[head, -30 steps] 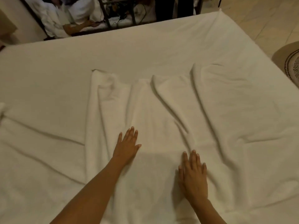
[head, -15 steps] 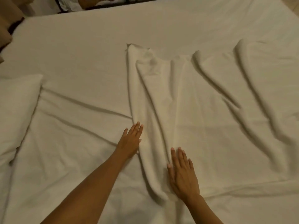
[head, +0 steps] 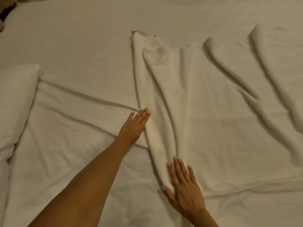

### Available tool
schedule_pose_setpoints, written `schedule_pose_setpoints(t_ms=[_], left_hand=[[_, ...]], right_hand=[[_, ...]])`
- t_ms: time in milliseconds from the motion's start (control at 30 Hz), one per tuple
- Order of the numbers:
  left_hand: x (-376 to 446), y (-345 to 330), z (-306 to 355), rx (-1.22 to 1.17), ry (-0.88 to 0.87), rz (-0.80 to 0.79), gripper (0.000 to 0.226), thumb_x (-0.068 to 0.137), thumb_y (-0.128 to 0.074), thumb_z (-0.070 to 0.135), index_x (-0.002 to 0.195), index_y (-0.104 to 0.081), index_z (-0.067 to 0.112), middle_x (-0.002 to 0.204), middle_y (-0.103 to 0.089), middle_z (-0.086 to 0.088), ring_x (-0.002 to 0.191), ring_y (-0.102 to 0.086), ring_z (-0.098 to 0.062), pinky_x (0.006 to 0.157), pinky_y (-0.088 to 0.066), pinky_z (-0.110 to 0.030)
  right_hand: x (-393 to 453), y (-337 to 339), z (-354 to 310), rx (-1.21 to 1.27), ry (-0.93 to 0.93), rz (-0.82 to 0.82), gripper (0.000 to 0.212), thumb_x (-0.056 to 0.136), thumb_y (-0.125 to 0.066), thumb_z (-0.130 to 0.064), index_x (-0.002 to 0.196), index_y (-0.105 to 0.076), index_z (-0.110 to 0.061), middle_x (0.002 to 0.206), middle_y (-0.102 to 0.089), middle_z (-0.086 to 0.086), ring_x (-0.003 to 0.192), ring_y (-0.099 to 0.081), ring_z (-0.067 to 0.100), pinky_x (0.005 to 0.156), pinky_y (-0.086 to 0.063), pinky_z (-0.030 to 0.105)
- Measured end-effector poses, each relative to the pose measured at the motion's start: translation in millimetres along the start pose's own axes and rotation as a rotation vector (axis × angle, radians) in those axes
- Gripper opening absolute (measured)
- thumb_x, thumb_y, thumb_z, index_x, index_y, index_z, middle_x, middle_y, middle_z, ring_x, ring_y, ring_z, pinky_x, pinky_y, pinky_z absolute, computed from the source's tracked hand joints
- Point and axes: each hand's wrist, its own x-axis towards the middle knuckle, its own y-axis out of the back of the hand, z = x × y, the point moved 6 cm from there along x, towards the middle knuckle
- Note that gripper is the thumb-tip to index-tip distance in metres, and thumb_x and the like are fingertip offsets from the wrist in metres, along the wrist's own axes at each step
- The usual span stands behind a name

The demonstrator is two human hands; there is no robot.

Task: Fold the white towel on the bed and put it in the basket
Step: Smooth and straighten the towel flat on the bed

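1. White fabric fills the view: a pillow (head: 15, 102) is seen at the left edge, partly cut off, lying on the creased sheet of the bed (head: 78, 51).
2. Nothing is seen lying across the white towel (head: 193, 99) except the two hands.
3. The left hand (head: 135, 126) is laid flat, fingers straight and together, holding nothing, against the towel's left edge.
4. The towel is spread over the middle and right of the bed, rumpled into long ridges, its left side bunched into a narrow fold.
5. The right hand (head: 183, 185) is pressed flat on the near end of that fold, fingers spread, gripping nothing.
6. The towel's right edge is hard to tell from the sheet.
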Motion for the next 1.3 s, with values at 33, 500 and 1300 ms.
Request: schedule_pose_setpoints(t_ms=[33, 500, 1300], left_hand=[[4, 0, -2, -0.005, 0.013, -0.024, 0.064, 0.097, -0.039, 0.011, 0.151, -0.005, 0.011, 0.160, -0.003, -0.005, 0.148, -0.009, -0.021, 0.118, -0.016, -0.041], [54, 26, -27, -0.189, 0.331, -0.069, 0.076, 0.094, -0.046, 0.004, 0.152, -0.002, 0.027, 0.160, 0.004, -0.008, 0.145, -0.015, -0.034, 0.110, -0.028, -0.052], [273, 81, 130, -0.306, 0.043, -0.139, 0.059, 0.102, -0.016, 0.041, 0.152, 0.005, 0.016, 0.160, 0.009, -0.005, 0.148, 0.006, -0.017, 0.119, 0.004, -0.043]], right_hand=[[1, 0, 0, -0.008, 0.007, 0.009, 0.076, 0.090, -0.034, -0.062, 0.147, -0.028, -0.013, 0.156, -0.020, 0.011, 0.144, -0.015, 0.024, 0.112, -0.016, 0.043], [13, 48, 29, -0.017, -0.112, 0.242, 0.072, 0.076, -0.040, -0.021, 0.146, -0.029, -0.008, 0.154, -0.024, 0.011, 0.144, -0.014, 0.021, 0.113, -0.013, 0.043], [113, 147, 292, -0.070, -0.466, 0.287, 0.062, 0.092, -0.009, -0.042, 0.150, -0.007, -0.021, 0.158, -0.005, 0.004, 0.145, -0.002, 0.020, 0.116, -0.004, 0.046]])
